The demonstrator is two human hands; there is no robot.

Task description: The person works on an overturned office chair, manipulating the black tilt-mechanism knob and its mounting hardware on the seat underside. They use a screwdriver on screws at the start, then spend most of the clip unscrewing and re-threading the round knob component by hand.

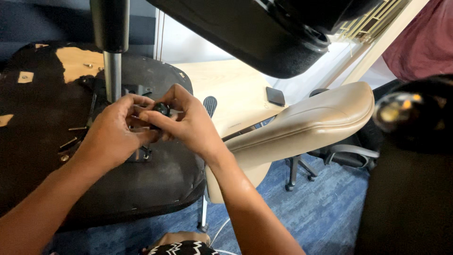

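Note:
An upturned office chair seat (155, 184) lies in front of me, its black underside facing up and its gas cylinder (112, 71) standing upright from the metal mechanism. My left hand (111, 134) and my right hand (186, 120) meet just right of the cylinder. Both pinch a small round black knob (162, 109) between fingertips, above the mechanism plate. Several loose screws (68, 141) lie on the seat underside to the left of my left hand.
A beige chair seat (306, 125) rests tilted to the right, beside a light wooden desk (231, 89) with a dark phone (275, 96) on it. Black chair parts hang overhead and at right. Blue carpet (321, 208) and another chair's base lie below.

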